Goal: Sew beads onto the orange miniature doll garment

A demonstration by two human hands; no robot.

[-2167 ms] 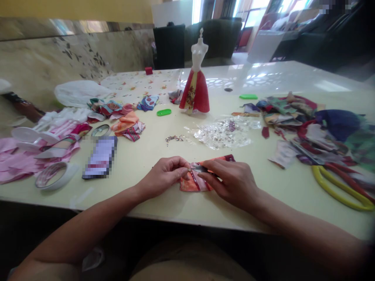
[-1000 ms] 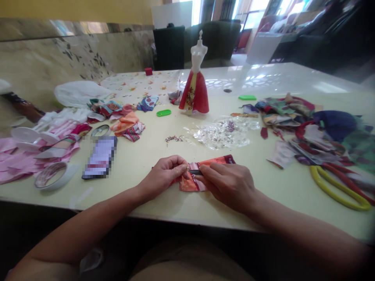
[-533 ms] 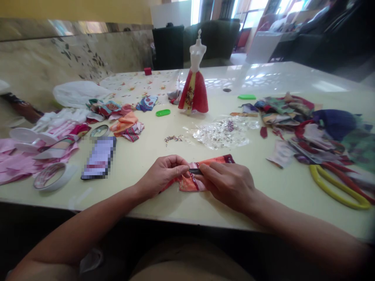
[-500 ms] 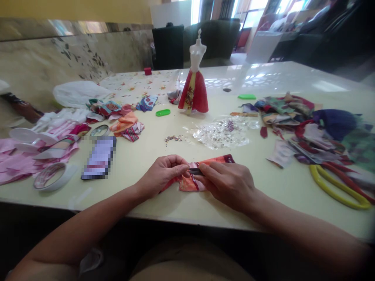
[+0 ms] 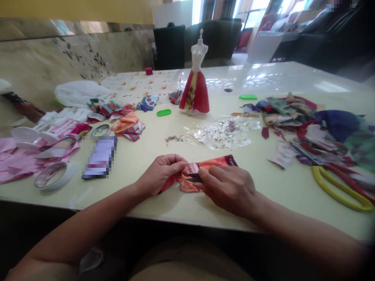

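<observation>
An orange patterned piece of cloth [image 5: 218, 162] with dark red trim lies on the table in front of me, partly under both hands. My left hand [image 5: 165, 171] is closed, thumb and fingertips pinched together at the cloth's left part; any small item between the fingertips is too small to make out. My right hand [image 5: 230, 187] is wrapped round a small dark two-pronged tool [image 5: 194, 177], like thread snips or tweezers. Its pointed prongs are slightly apart, directed left over the cloth, close to my left fingertips.
A small white dress form [image 5: 195, 89] in a red skirt stands ahead. Before it lie clear plastic with shiny bits [image 5: 221, 134] and loose beads [image 5: 174, 139]. Fabric scraps [image 5: 288, 113] and yellow-handled scissors [image 5: 336, 191] are right; a phone [image 5: 99, 158] and tape roll [image 5: 52, 175] left.
The dark tool's prongs have parted and drawn slightly away from my left fingertips. More of the cloth's pink band shows between the hands. The view has shifted slightly.
</observation>
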